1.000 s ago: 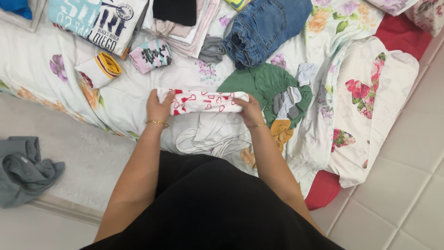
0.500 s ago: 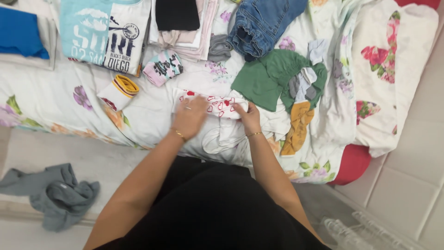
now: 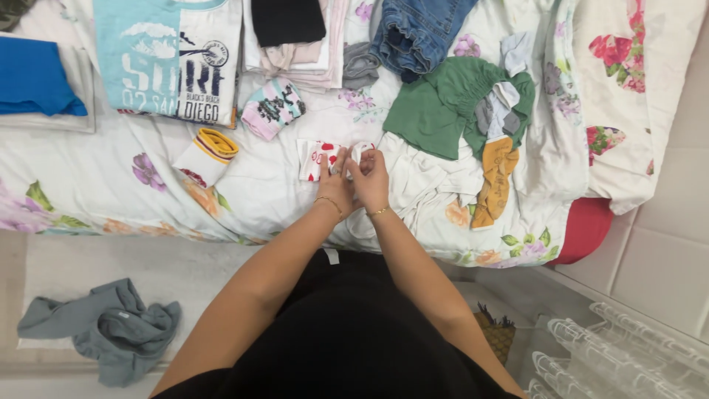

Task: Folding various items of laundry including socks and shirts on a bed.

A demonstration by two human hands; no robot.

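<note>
Head view, looking down at a bed covered by a white floral sheet [image 3: 244, 196]. Both hands meet at a small white cloth with red hearts [image 3: 316, 158], rolled into a compact bundle lying on the sheet just in front of the person. Left hand [image 3: 336, 183] rests on the right part of the bundle, fingers curled onto the fabric, thin gold bracelet at the wrist. Right hand [image 3: 371, 177] touches the left hand, fingertips pinching the bundle's right end; both hands grasp the cloth. Crumpled white garment [image 3: 425, 181] lies just right of the hands, touching the bundle's end. Beyond it, a green garment [image 3: 432, 111] with grey and mustard pieces [image 3: 493, 181] on top. Left of the bundle: a rolled white piece with yellow band [image 3: 207, 154]; further up, a rolled pink patterned piece [image 3: 273, 107]. Back row along the bed: folded blue cloth [image 3: 33, 77], folded teal-and-white printed shirt [image 3: 170, 59], a stack of pale folded items topped by a black one [image 3: 288, 21], folded jeans [image 3: 417, 33]. Grey garment [image 3: 103, 329] lies crumpled on the floor at lower left. Clear plastic hangers [image 3: 620, 347] at lower right on the floor
</note>
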